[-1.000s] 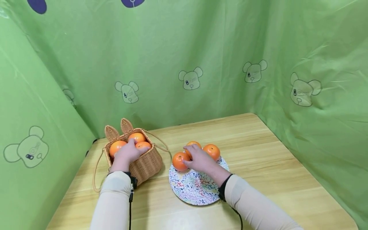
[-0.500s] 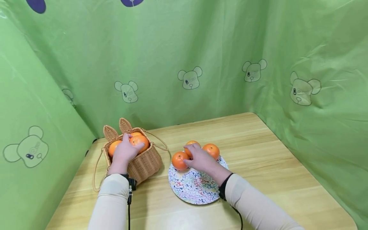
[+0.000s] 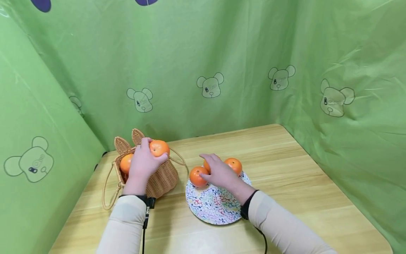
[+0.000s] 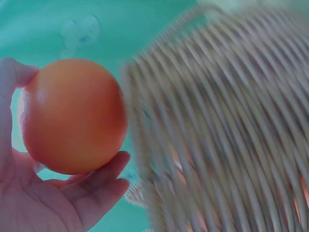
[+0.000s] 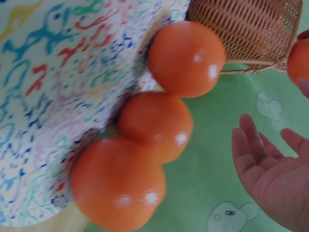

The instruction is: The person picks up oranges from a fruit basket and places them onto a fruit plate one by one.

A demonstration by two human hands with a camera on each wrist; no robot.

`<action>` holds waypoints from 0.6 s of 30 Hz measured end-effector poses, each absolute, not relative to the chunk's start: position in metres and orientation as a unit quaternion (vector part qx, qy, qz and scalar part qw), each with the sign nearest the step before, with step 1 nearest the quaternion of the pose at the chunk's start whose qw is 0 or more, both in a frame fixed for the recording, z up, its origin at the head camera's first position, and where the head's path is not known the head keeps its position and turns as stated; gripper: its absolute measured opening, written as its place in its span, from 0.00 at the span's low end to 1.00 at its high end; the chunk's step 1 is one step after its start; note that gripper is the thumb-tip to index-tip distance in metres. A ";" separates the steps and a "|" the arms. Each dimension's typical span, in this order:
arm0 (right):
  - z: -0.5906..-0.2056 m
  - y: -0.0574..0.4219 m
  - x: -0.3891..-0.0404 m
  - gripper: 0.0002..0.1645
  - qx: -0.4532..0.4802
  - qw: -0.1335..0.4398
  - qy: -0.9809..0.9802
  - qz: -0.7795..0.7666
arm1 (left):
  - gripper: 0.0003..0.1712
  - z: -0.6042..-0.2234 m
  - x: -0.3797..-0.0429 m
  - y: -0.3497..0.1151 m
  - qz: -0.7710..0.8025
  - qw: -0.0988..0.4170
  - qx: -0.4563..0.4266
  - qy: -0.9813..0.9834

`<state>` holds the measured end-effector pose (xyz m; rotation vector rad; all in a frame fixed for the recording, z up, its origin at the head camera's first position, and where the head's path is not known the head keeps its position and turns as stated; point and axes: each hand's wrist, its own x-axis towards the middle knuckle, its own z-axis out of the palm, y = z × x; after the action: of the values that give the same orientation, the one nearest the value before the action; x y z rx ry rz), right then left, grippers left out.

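My left hand (image 3: 142,163) grips an orange (image 3: 160,148) at the rim of the wicker basket (image 3: 164,181), which has two woven ears at the back. In the left wrist view, thumb and fingers curl round the held orange (image 4: 72,116), beside the blurred basket wall (image 4: 217,121). Another orange (image 3: 126,163) shows inside the basket; the rest of its inside is mostly hidden behind my hand. Over a round plate (image 3: 215,208) with coloured squiggles hovers my right hand (image 3: 221,173), fingers loosely spread. Three oranges line the plate's far side; in the right wrist view the hand (image 5: 277,179) stands apart from them.
A thin basket handle (image 3: 106,192) hangs down at the left onto the wooden table (image 3: 311,197). Green curtains (image 3: 247,46) with mouse-head prints close off the back and both sides. Black cables (image 3: 143,233) run from the wrist cameras.
My left hand has taken hold of an orange in the basket and lifted it up to the right, to the rim. The right hand has hardly moved; its fingers have spread slightly.
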<state>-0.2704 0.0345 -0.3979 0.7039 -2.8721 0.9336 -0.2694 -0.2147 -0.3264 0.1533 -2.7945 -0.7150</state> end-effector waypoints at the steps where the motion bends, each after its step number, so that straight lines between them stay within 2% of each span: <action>1: -0.396 0.033 -0.269 0.44 0.231 0.029 -0.925 0.299 | 0.43 -0.326 -0.267 -0.209 -0.246 0.126 0.043 -0.960; 12: -0.378 0.023 -0.256 0.47 0.302 0.158 -0.891 0.300 | 0.43 -0.326 -0.241 -0.152 -0.241 0.112 -0.064 -0.962; 18: -0.377 0.022 -0.252 0.49 0.322 0.186 -0.877 0.305 | 0.45 -0.333 -0.234 -0.131 -0.251 0.090 -0.099 -0.959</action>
<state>-0.2525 0.0220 -0.3773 0.9079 -2.4689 0.8580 -0.2338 -0.1309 -0.3327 -0.2939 -2.8515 -0.7461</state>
